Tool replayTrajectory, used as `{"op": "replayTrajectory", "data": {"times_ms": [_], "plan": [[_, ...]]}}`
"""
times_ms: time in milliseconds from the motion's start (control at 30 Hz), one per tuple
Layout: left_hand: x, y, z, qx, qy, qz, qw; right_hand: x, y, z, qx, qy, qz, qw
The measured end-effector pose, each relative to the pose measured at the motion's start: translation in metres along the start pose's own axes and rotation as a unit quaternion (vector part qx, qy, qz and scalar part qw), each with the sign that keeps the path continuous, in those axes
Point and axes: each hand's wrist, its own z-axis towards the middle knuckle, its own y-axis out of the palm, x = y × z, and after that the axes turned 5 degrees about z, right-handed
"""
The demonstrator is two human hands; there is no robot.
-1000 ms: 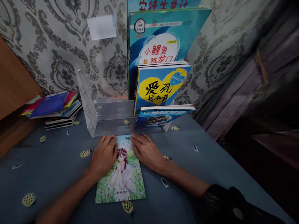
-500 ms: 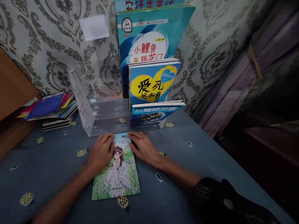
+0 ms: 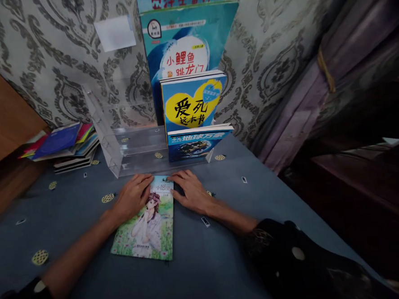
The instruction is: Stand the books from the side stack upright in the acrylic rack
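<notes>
A paperback book [image 3: 150, 224] with a drawn figure in a flowery meadow lies face up, slightly slanted, on the blue tablecloth. My left hand [image 3: 134, 196] grips its upper left edge, fingers over the border and the palm side hidden. At the upper right corner, my right hand [image 3: 190, 193] has its thumb and fingertips on the book's edge. Just beyond the hands is a clear tiered book stand [image 3: 113, 145]. Its right side carries a blue earth-cover book [image 3: 196, 147], a yellow-heart book [image 3: 190, 107] and a taller teal book [image 3: 186, 37] behind.
Several books and booklets are piled in a stack [image 3: 69, 144] at the left, near a wooden panel [image 3: 1, 112]. Patterned wallpaper [image 3: 66, 63] with a white paper [image 3: 115, 33] rises behind the stand. A tied curtain [image 3: 305, 102] hangs beyond the table's right edge.
The view has shifted a little. The book is slightly more slanted, and its lower edge now covers most of the pineapple print that showed below it. Both hands stay at its upper edges.
</notes>
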Motion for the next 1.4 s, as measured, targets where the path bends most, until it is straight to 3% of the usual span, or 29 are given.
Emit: {"op": "replayTrajectory", "data": {"times_ms": [167, 333, 900, 1133, 1400], "plan": [[0.005, -0.011, -0.002, -0.027, 0.04, 0.06, 0.997, -0.015, -0.01, -0.038, 0.021, -0.002, 0.043, 0.999], [0.018, -0.014, -0.004, -0.05, -0.016, 0.12, 0.991, -0.023, -0.013, -0.058, 0.045, 0.001, 0.132, 0.99], [0.048, -0.006, -0.016, -0.043, 0.006, -0.004, 0.999, -0.021, -0.014, -0.058, 0.005, -0.028, 0.179, 0.983], [0.079, -0.017, -0.036, -0.081, 0.066, -0.044, 0.994, -0.019, -0.012, -0.059, 0.012, 0.011, 0.186, 0.982], [0.107, -0.025, -0.056, -0.085, 0.132, -0.02, 0.987, -0.018, -0.009, -0.06, 0.054, -0.021, 0.186, 0.981]]}}
